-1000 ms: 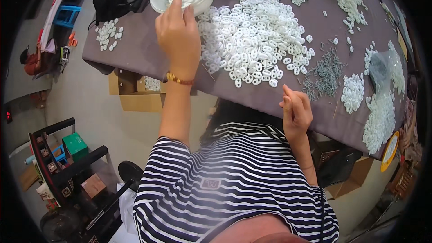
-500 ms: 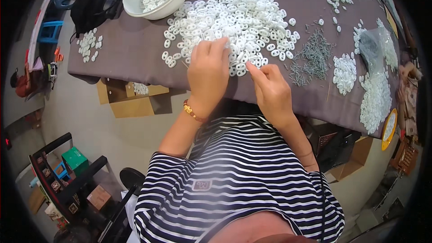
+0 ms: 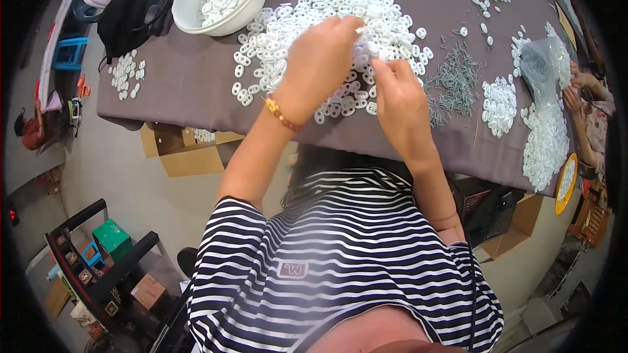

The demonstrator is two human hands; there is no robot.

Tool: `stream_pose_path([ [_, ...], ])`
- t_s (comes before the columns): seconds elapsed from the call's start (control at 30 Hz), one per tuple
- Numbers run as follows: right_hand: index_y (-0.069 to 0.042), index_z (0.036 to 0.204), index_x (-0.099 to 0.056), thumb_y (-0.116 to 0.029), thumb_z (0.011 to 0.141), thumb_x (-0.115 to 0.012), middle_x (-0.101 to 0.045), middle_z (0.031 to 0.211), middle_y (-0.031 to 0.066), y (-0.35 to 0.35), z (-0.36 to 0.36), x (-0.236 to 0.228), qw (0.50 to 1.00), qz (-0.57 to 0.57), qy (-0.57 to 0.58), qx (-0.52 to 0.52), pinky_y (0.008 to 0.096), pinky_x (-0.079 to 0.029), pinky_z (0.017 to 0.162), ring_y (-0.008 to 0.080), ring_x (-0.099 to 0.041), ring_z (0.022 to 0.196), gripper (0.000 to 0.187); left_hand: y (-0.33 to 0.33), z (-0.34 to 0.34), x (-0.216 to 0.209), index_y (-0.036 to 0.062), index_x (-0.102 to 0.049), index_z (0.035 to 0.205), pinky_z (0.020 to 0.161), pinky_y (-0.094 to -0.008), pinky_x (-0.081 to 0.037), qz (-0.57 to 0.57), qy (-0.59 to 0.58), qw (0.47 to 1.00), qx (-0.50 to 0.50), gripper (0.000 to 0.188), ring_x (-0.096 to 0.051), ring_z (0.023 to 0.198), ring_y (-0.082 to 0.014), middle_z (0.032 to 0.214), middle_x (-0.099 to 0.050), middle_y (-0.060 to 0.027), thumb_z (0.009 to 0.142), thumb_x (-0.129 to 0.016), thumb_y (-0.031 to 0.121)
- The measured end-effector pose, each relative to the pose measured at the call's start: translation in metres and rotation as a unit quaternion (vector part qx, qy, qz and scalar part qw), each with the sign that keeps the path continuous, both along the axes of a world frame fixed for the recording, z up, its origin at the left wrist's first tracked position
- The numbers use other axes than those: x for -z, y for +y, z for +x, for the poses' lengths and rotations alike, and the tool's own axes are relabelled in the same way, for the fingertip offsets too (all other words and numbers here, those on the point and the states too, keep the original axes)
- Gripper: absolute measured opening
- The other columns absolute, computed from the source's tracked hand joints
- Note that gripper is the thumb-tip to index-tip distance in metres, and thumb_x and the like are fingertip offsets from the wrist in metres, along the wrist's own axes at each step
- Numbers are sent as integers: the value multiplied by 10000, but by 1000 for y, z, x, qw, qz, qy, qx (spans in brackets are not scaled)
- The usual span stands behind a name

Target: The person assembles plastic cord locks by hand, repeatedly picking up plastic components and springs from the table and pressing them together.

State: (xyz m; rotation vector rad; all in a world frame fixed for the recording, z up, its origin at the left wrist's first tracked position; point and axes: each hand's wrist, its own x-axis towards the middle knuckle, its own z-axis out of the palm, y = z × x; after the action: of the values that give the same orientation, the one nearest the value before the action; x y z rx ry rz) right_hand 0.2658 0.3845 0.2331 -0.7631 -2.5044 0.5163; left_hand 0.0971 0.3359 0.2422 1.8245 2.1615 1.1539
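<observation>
A broad heap of small white oval pieces with two holes each (image 3: 307,10) lies on the brown-covered table (image 3: 190,85). My left hand (image 3: 322,55) reaches over the heap with its fingers curled together; what they pinch is too small to tell. Just right of it, my right hand (image 3: 401,101) is closed, thumb and forefinger pinching one white two-hole piece (image 3: 373,48) above the heap's right side. Grey screws or similar small pins (image 3: 456,78) are piled right of my right hand.
A white bowl (image 3: 255,10) of white pieces stands at the upper left beside a black bag (image 3: 124,23). Smaller white piles (image 3: 500,108) and a plastic bag (image 3: 540,68) lie at the right. An orange-rimmed plate (image 3: 560,204) sits at the right edge, near another person's hands (image 3: 579,91).
My left hand has moved up and to the right over the heap. The right hand has shifted slightly right, and a white piece now shows at its fingertips. Another person's hands show more at right.
</observation>
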Motion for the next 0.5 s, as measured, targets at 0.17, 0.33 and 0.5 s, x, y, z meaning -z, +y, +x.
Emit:
stream_pose_path([
  [0.17,-26,1169,-613,28,799,-579,-555,929,148,3,-4,-4,1000,10,15,16,410,-505,736,326,-594,841,376,17,-30,3,78,-673,957,684,-384,-534,6,176,980,-89,139,-611,837,-298,842,-640,-99,822,-642,88],
  [0.33,-37,1245,-594,12,857,-594,-557,909,138,2,-18,-6,999,5,-31,-33,410,-497,703,306,-596,795,392,21,-36,15,97,-687,1006,744,-403,-499,-1,148,986,-71,174,-580,848,-307,902,-652,-107,834,-670,116],
  [0.5,-37,1284,-568,24,859,-575,-551,908,143,14,-23,2,999,23,-34,6,408,-497,716,311,-587,789,430,7,-20,8,62,-610,819,713,-394,-506,-15,132,990,-44,57,-568,841,-310,855,-608,-108,767,-628,48],
])
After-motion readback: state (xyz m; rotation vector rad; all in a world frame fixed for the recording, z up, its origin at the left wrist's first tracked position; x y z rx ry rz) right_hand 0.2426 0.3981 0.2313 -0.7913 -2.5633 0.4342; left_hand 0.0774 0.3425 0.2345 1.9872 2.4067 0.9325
